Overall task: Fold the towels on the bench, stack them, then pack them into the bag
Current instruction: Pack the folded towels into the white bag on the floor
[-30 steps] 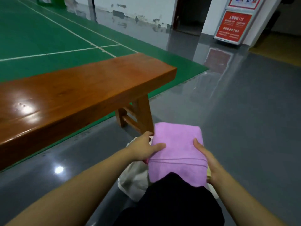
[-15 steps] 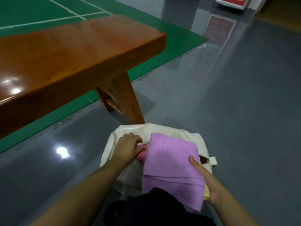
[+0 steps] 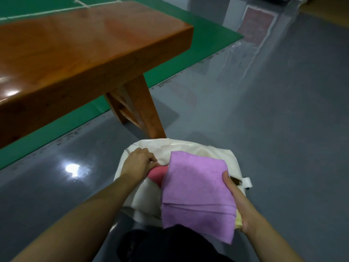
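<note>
Packing stage, near the end by the look of it. Folded stack of towels tilted over the mouth of the white bag, which sits on the grey floor just beside the leg of the wooden counter. Purple towel on top, a pink one peeking out at the left edge, a sliver of yellow at the lower right. Right hand clamped on the right edge of the stack, thumb on top, fingers wrapped underneath and mostly hidden. Left hand at the bag's left rim, fingers curled there beside the pink towel; hard to tell whether gripping the rim, the pink fold, or both.

No towels left on the visible part of the counter, so folding and stacking seem done. Stack not yet inside: most of it above the opening, near end over dark clothing at the bottom of the view. Remaining, probably: holding the mouth wide, sliding the stack down flat, letting go. Likely risk: layers slipping apart on the tilt.
</note>
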`<state>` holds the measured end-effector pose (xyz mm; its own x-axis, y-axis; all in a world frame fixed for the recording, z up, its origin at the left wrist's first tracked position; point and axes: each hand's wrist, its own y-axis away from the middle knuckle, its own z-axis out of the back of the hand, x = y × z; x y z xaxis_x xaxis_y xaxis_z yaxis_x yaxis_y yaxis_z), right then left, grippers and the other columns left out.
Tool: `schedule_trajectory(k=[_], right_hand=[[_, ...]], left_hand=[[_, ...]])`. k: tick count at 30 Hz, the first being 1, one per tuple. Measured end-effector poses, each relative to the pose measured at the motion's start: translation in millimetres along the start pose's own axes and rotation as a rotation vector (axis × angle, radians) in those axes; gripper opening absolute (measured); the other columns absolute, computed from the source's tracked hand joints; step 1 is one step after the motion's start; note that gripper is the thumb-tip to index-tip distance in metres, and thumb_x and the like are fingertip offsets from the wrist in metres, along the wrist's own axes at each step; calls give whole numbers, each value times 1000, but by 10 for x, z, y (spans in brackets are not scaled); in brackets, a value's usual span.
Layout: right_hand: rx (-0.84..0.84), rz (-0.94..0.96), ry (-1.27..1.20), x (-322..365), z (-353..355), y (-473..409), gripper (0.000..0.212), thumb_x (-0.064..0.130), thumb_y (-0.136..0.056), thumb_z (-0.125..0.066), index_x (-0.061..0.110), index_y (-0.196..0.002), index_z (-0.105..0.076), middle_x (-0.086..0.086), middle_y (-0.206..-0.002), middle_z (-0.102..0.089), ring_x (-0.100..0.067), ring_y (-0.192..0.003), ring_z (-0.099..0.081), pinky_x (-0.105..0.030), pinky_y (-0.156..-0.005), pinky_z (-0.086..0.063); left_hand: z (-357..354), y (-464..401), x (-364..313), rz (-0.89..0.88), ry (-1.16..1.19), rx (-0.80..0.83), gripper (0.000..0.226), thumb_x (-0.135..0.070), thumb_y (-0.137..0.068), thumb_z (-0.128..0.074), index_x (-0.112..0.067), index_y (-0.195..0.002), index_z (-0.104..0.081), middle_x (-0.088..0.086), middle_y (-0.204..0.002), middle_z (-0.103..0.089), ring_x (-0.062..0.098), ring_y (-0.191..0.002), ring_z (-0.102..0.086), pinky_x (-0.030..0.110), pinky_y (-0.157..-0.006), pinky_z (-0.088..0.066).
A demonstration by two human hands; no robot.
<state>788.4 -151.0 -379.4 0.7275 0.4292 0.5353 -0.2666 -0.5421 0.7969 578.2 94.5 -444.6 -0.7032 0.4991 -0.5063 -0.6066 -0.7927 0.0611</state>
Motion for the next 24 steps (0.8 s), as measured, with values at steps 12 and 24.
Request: schedule_trajectory(k=[12,24], right_hand=[[63,-18,64,-27,-398,-22,81,59,-69,-86,17,-132,-59,-21,-118,-71,-42,-108,-69,-57,-101,-50],[-140,329,188,142,-1216,-291,78,75,-76,-61,21,-133,-58,-4,-133,-62,-25,-113,-62,-37,-97,-44]], left_hand=[[738,8,-136,234,793,47,15,-29,-80,-84,-16,-86,-82,-2,-82,-78,2,-69,-66,13,-64,-49],[938,-45,-281,227,746,47,18,-34,-85,-79,-16,-86,-80,0,-82,-77,4,-69,-64,22,-66,-49]])
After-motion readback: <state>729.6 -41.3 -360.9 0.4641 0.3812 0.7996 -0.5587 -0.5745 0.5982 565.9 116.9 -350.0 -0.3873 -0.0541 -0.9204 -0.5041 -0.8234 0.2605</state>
